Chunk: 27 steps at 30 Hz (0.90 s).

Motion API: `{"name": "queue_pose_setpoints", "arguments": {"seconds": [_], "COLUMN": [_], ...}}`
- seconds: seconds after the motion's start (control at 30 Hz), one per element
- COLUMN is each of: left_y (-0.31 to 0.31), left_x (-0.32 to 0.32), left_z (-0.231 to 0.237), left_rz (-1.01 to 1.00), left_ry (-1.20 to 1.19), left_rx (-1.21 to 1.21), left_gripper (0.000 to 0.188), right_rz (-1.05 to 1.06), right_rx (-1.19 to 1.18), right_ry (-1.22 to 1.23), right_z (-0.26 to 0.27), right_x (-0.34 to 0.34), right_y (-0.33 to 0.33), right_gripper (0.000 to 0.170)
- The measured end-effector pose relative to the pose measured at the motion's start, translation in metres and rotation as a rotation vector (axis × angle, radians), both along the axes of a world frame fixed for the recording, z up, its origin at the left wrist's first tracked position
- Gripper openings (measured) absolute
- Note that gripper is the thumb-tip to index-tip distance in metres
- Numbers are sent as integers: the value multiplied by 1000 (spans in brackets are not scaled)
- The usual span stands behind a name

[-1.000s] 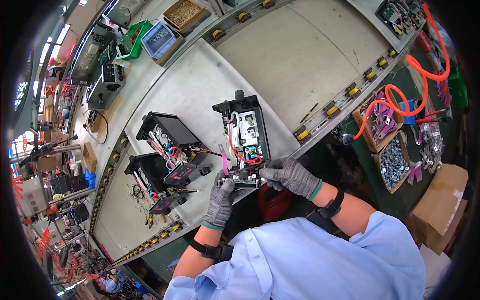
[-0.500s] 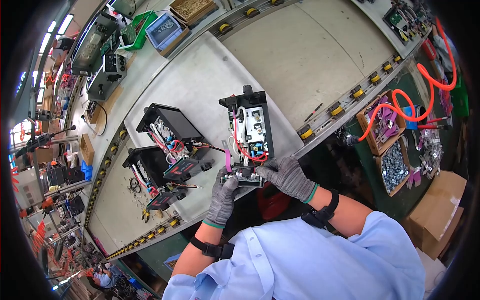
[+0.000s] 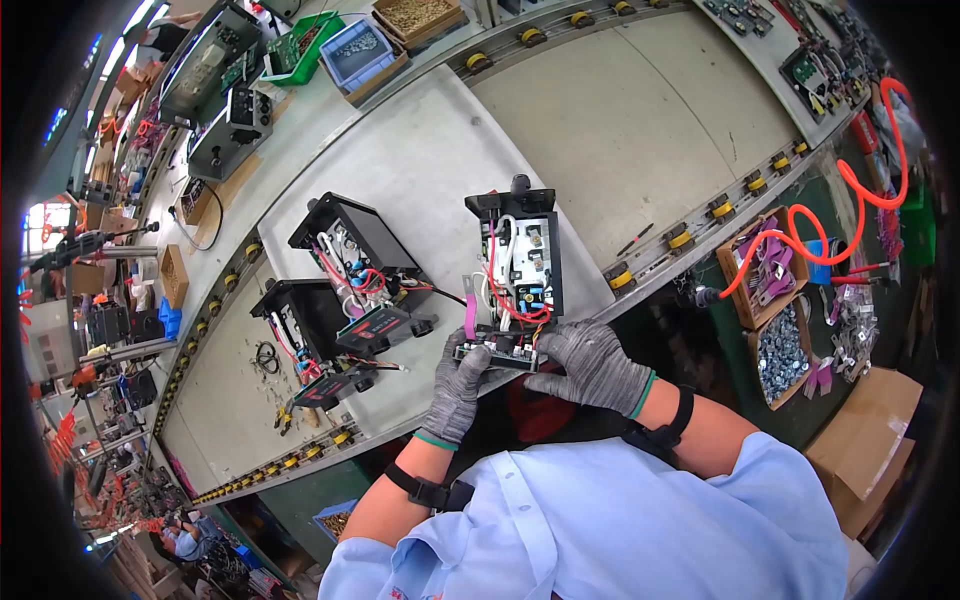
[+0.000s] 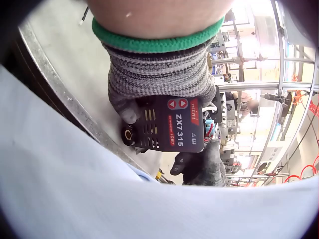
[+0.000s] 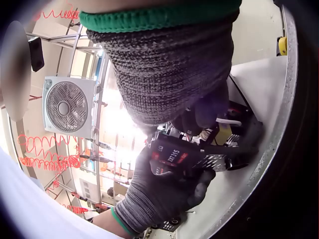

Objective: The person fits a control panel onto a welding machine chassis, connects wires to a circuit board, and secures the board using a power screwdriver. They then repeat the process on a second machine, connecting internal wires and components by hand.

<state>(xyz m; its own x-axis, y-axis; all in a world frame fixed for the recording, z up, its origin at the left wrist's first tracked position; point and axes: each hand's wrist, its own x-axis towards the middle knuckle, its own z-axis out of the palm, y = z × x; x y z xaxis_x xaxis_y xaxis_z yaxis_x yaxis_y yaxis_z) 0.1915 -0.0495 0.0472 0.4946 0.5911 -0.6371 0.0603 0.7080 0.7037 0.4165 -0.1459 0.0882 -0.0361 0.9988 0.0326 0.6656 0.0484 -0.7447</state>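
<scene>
An open black unit (image 3: 522, 260) with red and white wires stands on the grey board. At its near end my left hand (image 3: 456, 392) grips the front panel (image 3: 500, 352), thumb on the panel's edge. The left wrist view shows that panel (image 4: 175, 124) printed ZX7 315, held by the gloved left hand (image 4: 159, 74). My right hand (image 3: 595, 368) is at the unit's right near corner; its fingertips are among the wires in the right wrist view, partly hidden, and whether they pinch anything is unclear. A purple strip (image 3: 471, 316) stands beside the panel.
Two more black units (image 3: 355, 245) with wires lie to the left. Rollers (image 3: 620, 276) line the conveyor's edge. Boxes of purple parts (image 3: 768, 268) and metal nuts (image 3: 783, 345) are at right, below a coiled orange hose (image 3: 858, 190). A blue bin (image 3: 357, 55) sits at the back.
The head view has shifted, so the units appear farther right. The right hand's lower fingers have spread away from the panel, while the left hand keeps its grip.
</scene>
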Motion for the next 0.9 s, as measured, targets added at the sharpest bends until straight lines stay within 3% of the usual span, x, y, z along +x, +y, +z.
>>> {"name": "queue_pose_setpoints", "arguments": {"seconds": [0.23, 0.3, 0.43, 0.5, 0.53, 0.57, 0.63, 0.67, 0.77, 0.83, 0.9], "left_y": [-9, -9, 9, 13, 29, 38, 50, 52, 61, 66, 75], "left_x": [3, 3, -2, -9, -17, -18, -19, -14, 15, 31, 45], "left_z": [-8, -7, -4, -23, -3, 19, 58, 57, 48, 37, 40], "left_rz": [13, 32, -146, -185, -398, -389, -351, -377, -511, -545, -775], "left_ry": [31, -5, 122, 315, 608, 600, 460, 395, 324, 311, 359], "left_rx": [2, -1, -91, 145, 523, 529, 855, 864, 896, 944, 640], "left_gripper": [66, 68, 82, 87, 80, 80, 63, 41, 32, 30, 33], "right_rz": [56, 51, 26, 10, -37, -85, -49, -14, 47, 82, 75], "right_rx": [26, 39, -170, -215, -203, -187, -69, -24, 8, -142, -180], "right_ry": [-120, -141, -249, -243, -231, -219, -195, -179, -184, -230, -216], "right_z": [0, -3, 15, 31, 43, 51, 56, 61, 66, 60, 56], "right_x": [8, 11, 4, -2, -5, -8, -13, -19, -26, -30, -30], "right_y": [9, 8, 7, 6, 5, 5, 5, 8, 12, 8, 4], "right_gripper": [28, 28, 32, 34, 35, 36, 41, 45, 51, 52, 58]}}
